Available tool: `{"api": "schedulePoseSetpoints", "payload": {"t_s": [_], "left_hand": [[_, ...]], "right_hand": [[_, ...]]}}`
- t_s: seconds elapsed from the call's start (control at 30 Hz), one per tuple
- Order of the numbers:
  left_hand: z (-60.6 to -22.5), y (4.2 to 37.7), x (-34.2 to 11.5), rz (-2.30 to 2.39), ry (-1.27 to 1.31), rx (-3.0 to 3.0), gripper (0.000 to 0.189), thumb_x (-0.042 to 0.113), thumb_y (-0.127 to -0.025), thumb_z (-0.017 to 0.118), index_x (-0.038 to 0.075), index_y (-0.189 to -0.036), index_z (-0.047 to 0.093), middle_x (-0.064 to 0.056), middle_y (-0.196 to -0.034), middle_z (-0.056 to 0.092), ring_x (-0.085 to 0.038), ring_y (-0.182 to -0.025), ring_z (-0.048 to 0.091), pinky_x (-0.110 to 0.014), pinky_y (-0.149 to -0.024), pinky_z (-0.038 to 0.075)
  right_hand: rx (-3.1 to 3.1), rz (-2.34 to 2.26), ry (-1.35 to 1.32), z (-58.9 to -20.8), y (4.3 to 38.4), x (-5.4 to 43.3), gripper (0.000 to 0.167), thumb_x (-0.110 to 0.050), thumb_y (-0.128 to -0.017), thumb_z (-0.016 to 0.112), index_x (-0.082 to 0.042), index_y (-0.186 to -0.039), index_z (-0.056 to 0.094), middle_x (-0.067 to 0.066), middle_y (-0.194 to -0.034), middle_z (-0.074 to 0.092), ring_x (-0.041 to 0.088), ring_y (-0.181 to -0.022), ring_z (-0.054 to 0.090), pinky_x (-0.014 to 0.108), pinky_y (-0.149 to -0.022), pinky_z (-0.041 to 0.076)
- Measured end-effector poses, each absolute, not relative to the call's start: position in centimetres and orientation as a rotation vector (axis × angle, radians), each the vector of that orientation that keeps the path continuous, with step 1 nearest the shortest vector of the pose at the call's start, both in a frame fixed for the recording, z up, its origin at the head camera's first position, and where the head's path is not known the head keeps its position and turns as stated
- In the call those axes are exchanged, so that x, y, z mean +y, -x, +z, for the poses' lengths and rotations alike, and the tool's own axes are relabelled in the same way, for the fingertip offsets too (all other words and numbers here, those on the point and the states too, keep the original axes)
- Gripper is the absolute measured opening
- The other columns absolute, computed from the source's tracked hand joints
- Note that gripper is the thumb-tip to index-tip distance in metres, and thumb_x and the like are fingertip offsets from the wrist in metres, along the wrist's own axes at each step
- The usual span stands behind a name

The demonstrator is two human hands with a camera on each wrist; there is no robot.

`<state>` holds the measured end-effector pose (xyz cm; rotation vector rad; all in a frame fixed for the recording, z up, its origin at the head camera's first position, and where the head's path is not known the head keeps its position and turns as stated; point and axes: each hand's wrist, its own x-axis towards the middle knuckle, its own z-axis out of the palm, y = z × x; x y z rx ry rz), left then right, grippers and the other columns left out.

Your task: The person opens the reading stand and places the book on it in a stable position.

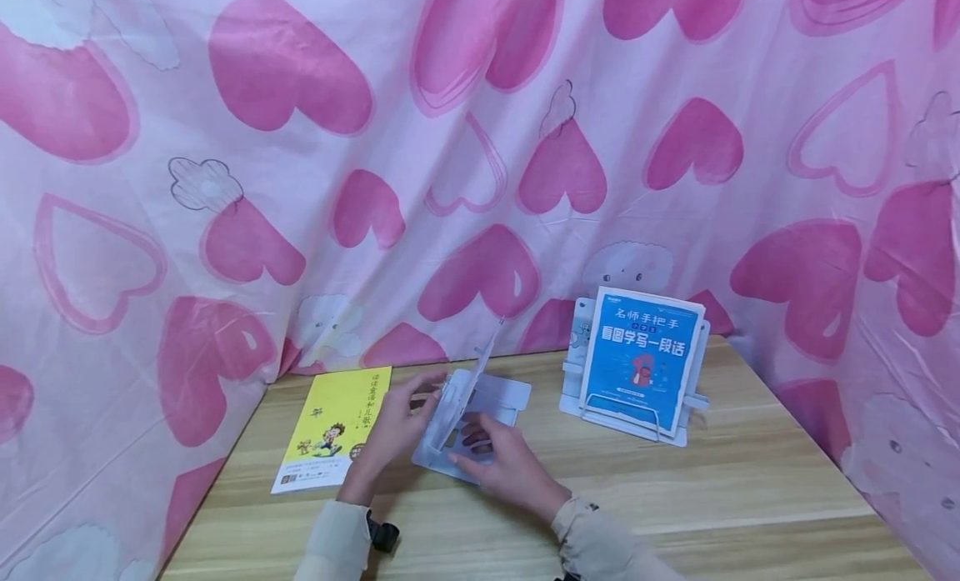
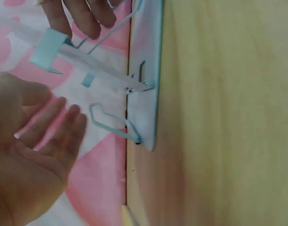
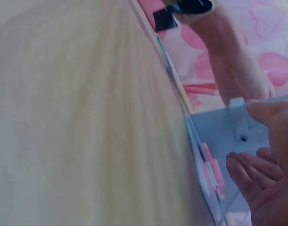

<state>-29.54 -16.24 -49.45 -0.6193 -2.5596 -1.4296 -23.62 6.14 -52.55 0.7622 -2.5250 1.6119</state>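
Note:
A light-blue folding book stand (image 1: 502,389) is on the table with its panel raised at a slant from the flat base. On the left of the panel is my left hand (image 1: 405,418); in the left wrist view its fingers (image 2: 59,134) are loosely extended, apart from a wire page holder (image 2: 108,125). My right hand (image 1: 517,464) reaches in on the other side, low by the base. In the right wrist view its thumb (image 3: 268,113) is beside a small tab (image 3: 238,115) on the panel, and its fingers are slightly bent; any contact is unclear.
A yellow book (image 1: 330,431) lies flat at the left. To the right, a second book stand (image 1: 573,389) holds a blue-covered book (image 1: 641,364) upright behind wire holders. A pink heart-patterned curtain (image 1: 465,172) hangs behind the wooden table (image 1: 720,498).

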Motion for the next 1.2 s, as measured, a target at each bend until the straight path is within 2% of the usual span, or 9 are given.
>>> {"api": "schedulePoseSetpoints", "payload": {"t_s": [0.07, 0.2, 0.37, 0.57, 0.63, 0.8, 0.97, 1.2], "left_hand": [[-49.9, 29.8, -16.2, -1.395, 0.597, -2.612, 0.037, 0.006, -0.107, 0.066, 0.012, -0.143, 0.067, -0.012, -0.14, 0.073, -0.029, -0.125, 0.072, -0.043, -0.104, 0.063], [-50.6, 30.0, -16.0, -1.341, 0.562, -2.668, 0.034, 0.005, -0.105, 0.069, 0.007, -0.139, 0.07, -0.011, -0.132, 0.076, -0.028, -0.118, 0.074, -0.039, -0.098, 0.065], [-51.0, 30.1, -15.9, -1.352, 0.493, -2.657, 0.036, 0.001, -0.101, 0.071, 0.006, -0.137, 0.071, -0.013, -0.129, 0.077, -0.028, -0.112, 0.076, -0.039, -0.096, 0.066], [-51.0, 30.1, -16.0, -1.52, 0.403, -2.623, 0.037, -0.003, -0.098, 0.073, 0.002, -0.135, 0.071, -0.021, -0.118, 0.078, -0.023, -0.092, 0.078, -0.026, -0.077, 0.066], [-51.1, 30.1, -16.0, -1.578, 0.395, -2.623, 0.038, -0.004, -0.098, 0.073, 0.001, -0.136, 0.07, -0.023, -0.118, 0.077, -0.022, -0.088, 0.078, -0.027, -0.074, 0.067], [-51.2, 30.1, -15.9, -1.559, 0.429, -2.663, 0.037, -0.002, -0.097, 0.075, 0.001, -0.134, 0.071, -0.019, -0.117, 0.078, -0.02, -0.09, 0.078, -0.027, -0.078, 0.067], [-51.3, 30.1, -15.6, -1.419, 0.495, -2.684, 0.033, 0.007, -0.099, 0.077, 0.005, -0.132, 0.072, -0.014, -0.118, 0.08, -0.021, -0.1, 0.078, -0.034, -0.091, 0.066], [-51.4, 30.4, -15.1, -1.418, 0.402, -2.638, 0.043, 0.022, -0.105, 0.073, 0.01, -0.145, 0.065, -0.015, -0.142, 0.071, -0.032, -0.127, 0.071, -0.047, -0.109, 0.06]], "right_hand": [[-2.509, 1.617, -0.751, -52.9, 23.6, 5.4, 0.053, -0.04, -0.1, 0.078, -0.008, -0.14, 0.061, 0.012, -0.126, 0.076, 0.026, -0.114, 0.076, 0.033, -0.099, 0.064], [-2.468, 1.641, -0.695, -53.2, 23.6, 4.1, 0.058, -0.044, -0.1, 0.078, -0.008, -0.142, 0.058, 0.013, -0.128, 0.076, 0.028, -0.116, 0.077, 0.036, -0.098, 0.065], [-2.468, 1.59, -0.596, -53.1, 23.4, 3.2, 0.066, -0.05, -0.098, 0.078, -0.007, -0.144, 0.058, 0.011, -0.13, 0.078, 0.026, -0.119, 0.077, 0.04, -0.101, 0.064], [-2.452, 1.555, -0.542, -53.0, 23.0, 3.0, 0.052, -0.037, -0.098, 0.081, -0.005, -0.136, 0.064, 0.012, -0.125, 0.08, 0.023, -0.114, 0.079, 0.038, -0.098, 0.065], [-2.455, 1.579, -0.531, -53.0, 22.8, 3.3, 0.05, -0.033, -0.097, 0.081, -0.005, -0.135, 0.065, 0.012, -0.125, 0.08, 0.022, -0.113, 0.079, 0.036, -0.098, 0.065], [-2.497, 1.645, -0.514, -53.0, 22.5, 4.7, 0.055, -0.036, -0.098, 0.08, -0.006, -0.14, 0.063, 0.011, -0.132, 0.078, 0.021, -0.12, 0.076, 0.036, -0.102, 0.063], [-2.549, 1.698, -0.537, -53.1, 22.6, 6.7, 0.061, -0.043, -0.1, 0.076, -0.011, -0.15, 0.06, 0.005, -0.14, 0.074, 0.019, -0.127, 0.072, 0.038, -0.106, 0.061], [-2.592, 1.827, -0.633, -52.9, 23.7, 10.0, 0.051, -0.04, -0.102, 0.077, -0.013, -0.144, 0.067, 0.007, -0.137, 0.075, 0.02, -0.12, 0.075, 0.033, -0.099, 0.064]]}}
